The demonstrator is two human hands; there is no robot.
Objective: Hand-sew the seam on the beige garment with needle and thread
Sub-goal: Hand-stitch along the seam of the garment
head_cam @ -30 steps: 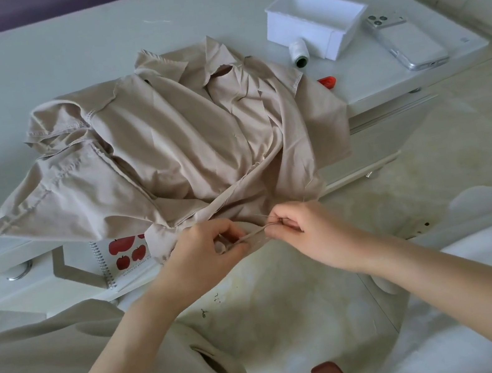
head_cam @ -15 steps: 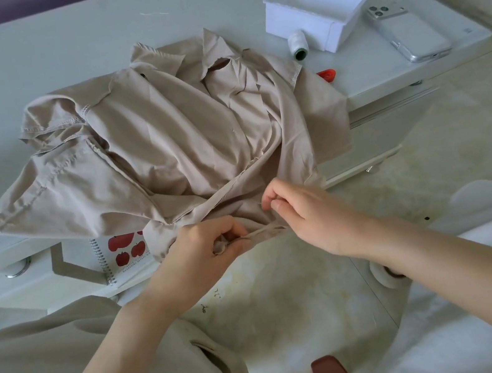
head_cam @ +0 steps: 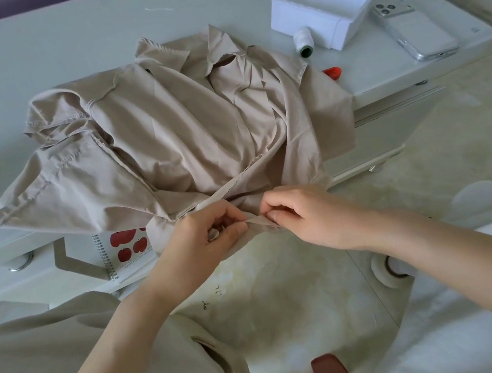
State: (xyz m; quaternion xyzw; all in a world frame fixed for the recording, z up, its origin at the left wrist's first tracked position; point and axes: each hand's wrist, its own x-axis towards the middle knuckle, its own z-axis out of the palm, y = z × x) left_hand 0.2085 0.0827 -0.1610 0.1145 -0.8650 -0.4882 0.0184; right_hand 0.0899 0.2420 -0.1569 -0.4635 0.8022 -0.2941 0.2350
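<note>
Two hands met at the near edge of the beige garment (head_cam: 171, 140), which lay crumpled on the white bench (head_cam: 19, 62) beyond them, its lower part hanging over the bench edge toward the person. The left hand (head_cam: 210, 235) had its fingers curled and pinched the folded seam (head_cam: 257, 219). The right hand (head_cam: 302, 212), just beside it, pinched the same strip between thumb and fingertips. Neither needle nor thread could be made out at the seam, both being too fine or covered by the fingers.

Well beyond the right hand stood a white box (head_cam: 322, 11), with a thread spool (head_cam: 304, 43) lying against its near side and a phone (head_cam: 414, 31) further right. A small red object (head_cam: 333, 72) showed only in part, the rest covered by the cloth, so its kind could not be told. Left of the left hand, a spiral notebook (head_cam: 127, 250) printed with apples was half hidden under the garment.
</note>
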